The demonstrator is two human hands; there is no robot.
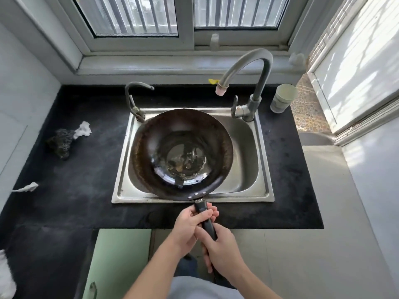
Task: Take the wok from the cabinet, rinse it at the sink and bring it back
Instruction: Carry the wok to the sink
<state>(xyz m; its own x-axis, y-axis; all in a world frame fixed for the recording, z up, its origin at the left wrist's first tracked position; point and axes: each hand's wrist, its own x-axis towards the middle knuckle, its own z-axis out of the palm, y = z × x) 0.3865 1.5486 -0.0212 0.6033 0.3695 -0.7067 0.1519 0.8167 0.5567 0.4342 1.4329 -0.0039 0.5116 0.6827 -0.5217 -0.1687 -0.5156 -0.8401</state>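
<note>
The dark round wok point(181, 154) sits over the steel sink point(250, 156), filling its left and middle part, with a little water and bits of residue pooled in its bottom. Its black handle point(206, 219) sticks out toward me across the sink's front rim. My left hand point(190, 221) grips the handle near the wok. Just behind it, my right hand point(222, 251) grips the handle's end. The tall grey tap point(248, 74) arches over the back of the sink with its spout above the wok's far right edge; no water runs from it.
A smaller tap point(133, 98) stands at the sink's back left. On the black counter lie a dark scourer point(60, 143) with a white rag point(83, 129) at left, and a pale cup point(282, 98) at back right. Green cabinet door point(116, 262) below the counter.
</note>
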